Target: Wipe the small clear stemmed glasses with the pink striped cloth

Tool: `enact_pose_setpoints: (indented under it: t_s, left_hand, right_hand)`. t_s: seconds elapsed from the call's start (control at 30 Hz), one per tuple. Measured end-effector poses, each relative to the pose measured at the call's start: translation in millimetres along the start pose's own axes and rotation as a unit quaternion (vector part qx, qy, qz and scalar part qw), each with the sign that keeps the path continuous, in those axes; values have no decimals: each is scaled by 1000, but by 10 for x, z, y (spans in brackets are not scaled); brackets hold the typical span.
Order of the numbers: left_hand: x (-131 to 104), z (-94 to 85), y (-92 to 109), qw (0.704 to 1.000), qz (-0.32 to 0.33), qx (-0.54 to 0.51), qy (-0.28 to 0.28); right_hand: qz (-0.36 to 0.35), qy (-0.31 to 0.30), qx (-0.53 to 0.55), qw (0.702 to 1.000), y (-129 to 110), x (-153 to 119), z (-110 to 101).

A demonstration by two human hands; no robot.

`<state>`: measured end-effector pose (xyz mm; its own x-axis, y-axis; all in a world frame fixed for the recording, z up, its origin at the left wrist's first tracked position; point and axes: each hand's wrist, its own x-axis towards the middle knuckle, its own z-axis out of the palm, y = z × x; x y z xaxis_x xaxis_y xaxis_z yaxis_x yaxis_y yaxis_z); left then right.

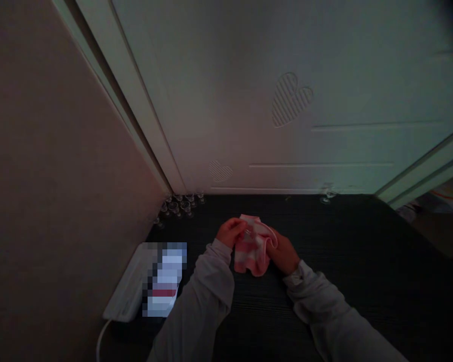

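A pink and white cloth (251, 254) hangs between my two hands above the dark tabletop. My left hand (230, 232) is at its upper left, with thumb and fingers pinched together. A small clear glass item (248, 232) shows faintly at those fingertips, against the cloth. On the right side my right hand (284, 253) is closed round the folded cloth, its fingers partly hidden by it.
Several small clear stemmed glasses (175, 208) stand in the back left corner. Another glass (325, 195) is at the back right, by the white panel (241, 125). A white power strip (126, 289) and a lit, pixelated screen (169, 276) lie at the left.
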<state>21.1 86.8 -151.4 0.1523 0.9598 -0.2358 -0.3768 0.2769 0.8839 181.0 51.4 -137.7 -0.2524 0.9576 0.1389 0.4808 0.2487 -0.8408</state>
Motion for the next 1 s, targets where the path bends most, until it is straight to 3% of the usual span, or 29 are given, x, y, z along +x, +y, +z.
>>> enact_pose_setpoints:
  t_s: [0.7, 1.0]
  left_hand:
    - [-23, 43, 41, 999, -13, -49, -11]
    - [-53, 73, 82, 998, -44, -32, -16]
  right_hand:
    - [43, -20, 37, 998, 122, -14, -15]
    - [144, 13, 18, 989, 113, -73, -28]
